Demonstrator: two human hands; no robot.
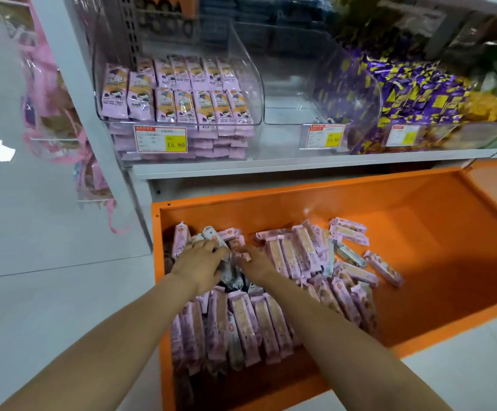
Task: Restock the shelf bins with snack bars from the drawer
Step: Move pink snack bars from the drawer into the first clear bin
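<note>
The orange drawer (419,221) is pulled open below the shelf and holds several pink-wrapped snack bars (288,253) piled across its left half. My left hand (199,262) reaches into the pile at the drawer's back left, fingers curled round a few bars (211,234). Beside it, my right hand (253,264) grips bars (242,256) in the same heap. On the shelf above, the left clear bin (256,84) is full of pink packets (179,93). The middle clear bin (315,111) holds nothing.
A third bin at the right holds purple and yellow wrapped sweets (419,93). Price tags (161,139) hang on the bin fronts. A white panel (72,84) with pink bagged goods (51,93) stands at the left. The drawer's right half is bare orange metal.
</note>
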